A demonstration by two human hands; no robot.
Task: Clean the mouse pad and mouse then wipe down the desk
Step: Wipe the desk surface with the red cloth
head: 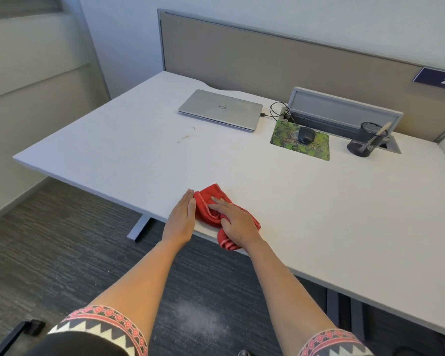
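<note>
Mouse pad (315, 149) green, patterned, flat.

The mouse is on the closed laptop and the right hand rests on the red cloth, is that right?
Not quite. The head view shows the mouse on the green mouse pad, beside the closed laptop, not on it. The right hand does rest on the red cloth.

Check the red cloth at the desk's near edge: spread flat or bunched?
Bunched. The red cloth shows raised folds under the right hand, and one crumpled end hangs over the desk edge.
</note>
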